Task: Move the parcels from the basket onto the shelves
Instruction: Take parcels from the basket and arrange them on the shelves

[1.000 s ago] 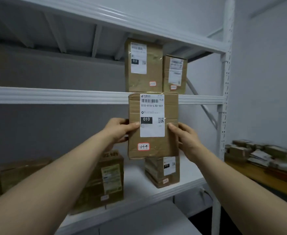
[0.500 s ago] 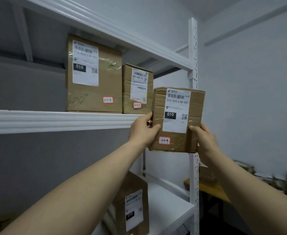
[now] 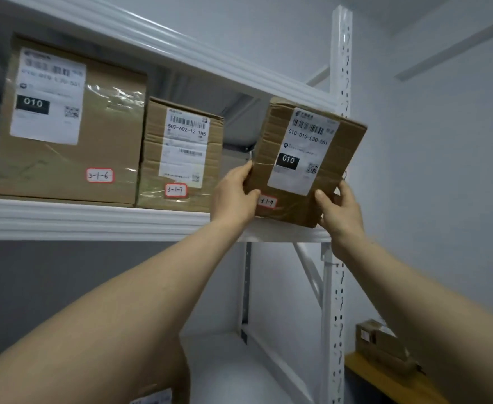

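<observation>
White metal shelf against grey wall. Left hand and right hand grip tilted parcel at shelf edge, right of two shelved parcels. Placing step; next: level it, slide inward.

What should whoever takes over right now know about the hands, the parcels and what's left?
Left hand grips the left edge of the parcel marked 3-1-9; right hand grips its lower right corner.
The parcel is tilted at the right end of the shelf, not yet set flat.
Done: 3-1-6 and 3-1-7 stand on that shelf.
Left: set it down beside 3-1-7, let go.
Basket out of view; remaining count unknown.
</observation>
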A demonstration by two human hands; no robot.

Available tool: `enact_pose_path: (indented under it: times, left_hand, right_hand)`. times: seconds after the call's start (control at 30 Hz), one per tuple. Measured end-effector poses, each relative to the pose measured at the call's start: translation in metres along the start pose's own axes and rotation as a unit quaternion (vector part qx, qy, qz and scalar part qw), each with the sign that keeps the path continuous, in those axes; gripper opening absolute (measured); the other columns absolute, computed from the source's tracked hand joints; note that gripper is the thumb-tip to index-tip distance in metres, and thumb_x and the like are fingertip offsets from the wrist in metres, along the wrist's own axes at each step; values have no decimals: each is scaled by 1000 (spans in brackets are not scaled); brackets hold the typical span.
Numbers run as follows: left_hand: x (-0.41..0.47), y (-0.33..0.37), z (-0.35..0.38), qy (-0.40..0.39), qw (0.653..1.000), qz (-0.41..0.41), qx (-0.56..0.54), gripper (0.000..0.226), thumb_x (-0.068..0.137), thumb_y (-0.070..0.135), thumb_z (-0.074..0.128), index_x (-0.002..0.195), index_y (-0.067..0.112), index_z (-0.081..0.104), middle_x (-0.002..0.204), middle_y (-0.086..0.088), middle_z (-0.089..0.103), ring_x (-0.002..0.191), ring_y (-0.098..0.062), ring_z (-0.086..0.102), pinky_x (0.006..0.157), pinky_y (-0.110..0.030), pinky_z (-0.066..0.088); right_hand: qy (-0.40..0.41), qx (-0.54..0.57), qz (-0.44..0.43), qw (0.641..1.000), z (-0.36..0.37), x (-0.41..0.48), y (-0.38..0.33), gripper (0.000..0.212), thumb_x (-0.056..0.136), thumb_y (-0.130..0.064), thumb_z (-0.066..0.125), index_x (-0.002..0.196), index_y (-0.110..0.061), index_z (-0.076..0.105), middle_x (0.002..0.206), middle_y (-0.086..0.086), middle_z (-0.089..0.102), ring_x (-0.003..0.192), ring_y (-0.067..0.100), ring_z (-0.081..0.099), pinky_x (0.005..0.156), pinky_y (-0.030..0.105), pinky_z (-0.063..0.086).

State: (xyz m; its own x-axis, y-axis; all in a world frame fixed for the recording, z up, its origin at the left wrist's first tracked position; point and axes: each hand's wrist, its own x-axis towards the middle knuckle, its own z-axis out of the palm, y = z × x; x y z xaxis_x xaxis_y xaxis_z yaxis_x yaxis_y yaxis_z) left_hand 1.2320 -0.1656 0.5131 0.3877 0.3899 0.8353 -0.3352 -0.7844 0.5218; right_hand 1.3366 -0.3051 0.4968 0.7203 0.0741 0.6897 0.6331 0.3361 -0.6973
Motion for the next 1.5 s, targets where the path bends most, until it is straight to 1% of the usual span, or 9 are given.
enact_pose_path:
  times: [0.23, 0.37, 0.53, 0.73, 0.83, 0.97, 1.2, 1.3, 1.5]
  left_hand:
    - [22, -11, 34, 39, 995, -31, 81, 59, 82, 17, 69, 134, 37, 51, 114, 3, 68, 106, -20, 62, 95, -38, 49]
    - [28, -14, 40, 25, 982, -28, 184, 42, 83, 22, 68, 125, 26, 61, 112, -4, 69, 105, -25, 60, 84, -29, 45]
    - [36, -16, 40, 3, 976, -42, 216, 33, 82, 26, 71, 114, 18, 69, 107, -6, 70, 102, -28, 61, 83, -34, 49]
    - [36, -16, 42, 8, 973, -53, 225, 41, 80, 28, 73, 120, 23, 65, 107, -4, 69, 105, -26, 60, 85, -32, 46]
    - [38, -19, 47, 1, 967, -56, 249, 36, 79, 31, 73, 114, 22, 69, 104, -4, 70, 103, -26, 61, 77, -29, 43]
    - [41, -17, 59, 8, 962, -70, 264, 30, 77, 33, 75, 102, 16, 72, 101, -6, 71, 99, -27, 62, 72, -29, 43]
    - [40, -11, 74, 14, 958, -72, 278, 28, 77, 32, 75, 100, 17, 72, 102, -7, 71, 99, -29, 62, 71, -28, 41]
    - [38, -9, 80, 7, 959, -70, 273, 26, 78, 30, 75, 101, 18, 72, 102, -6, 71, 98, -28, 63, 73, -29, 45]
    - [38, -8, 85, 1, 961, -81, 263, 27, 78, 27, 74, 104, 19, 72, 103, -5, 71, 99, -27, 63, 79, -32, 48]
  right_hand:
    - [-43, -92, -34, 994, -2, 55, 21, 44, 97, -15, 49, 140, -23, 42, 129, -1, 57, 115, 17, 54, 104, 42, 44]
    - [-62, -146, -21, 987, 3, 68, 36, 61, 96, -16, 53, 149, -21, 25, 142, 2, 48, 129, 21, 47, 109, 43, 39]
    - [-90, -178, -17, 980, 10, 73, 50, 61, 92, -13, 59, 144, -25, 29, 134, 2, 54, 118, 23, 55, 103, 46, 46]
    - [-89, -244, -39, 965, 11, 70, 58, 73, 83, -27, 63, 146, -25, 25, 133, 5, 52, 119, 24, 53, 101, 48, 46]
    - [-75, -307, -53, 947, 11, 63, 58, 78, 79, -42, 56, 147, -23, 22, 131, 7, 52, 119, 29, 51, 99, 49, 44]
    - [-62, -374, -46, 924, 10, 62, 58, 73, 90, -39, 48, 151, -17, 13, 139, 14, 40, 124, 34, 43, 107, 45, 30]
    - [-70, -396, -42, 915, 3, 58, 55, 69, 95, -34, 45, 151, -12, 12, 154, 17, 17, 142, 34, 16, 115, 46, 12]
    - [-85, -404, -56, 909, 1, 54, 56, 68, 96, -33, 43, 152, -12, 10, 158, 16, 4, 145, 33, 6, 116, 47, 9]
    - [-96, -401, -62, 909, -3, 52, 58, 64, 97, -32, 42, 151, -15, 11, 158, 16, 3, 145, 32, 5, 116, 47, 8]
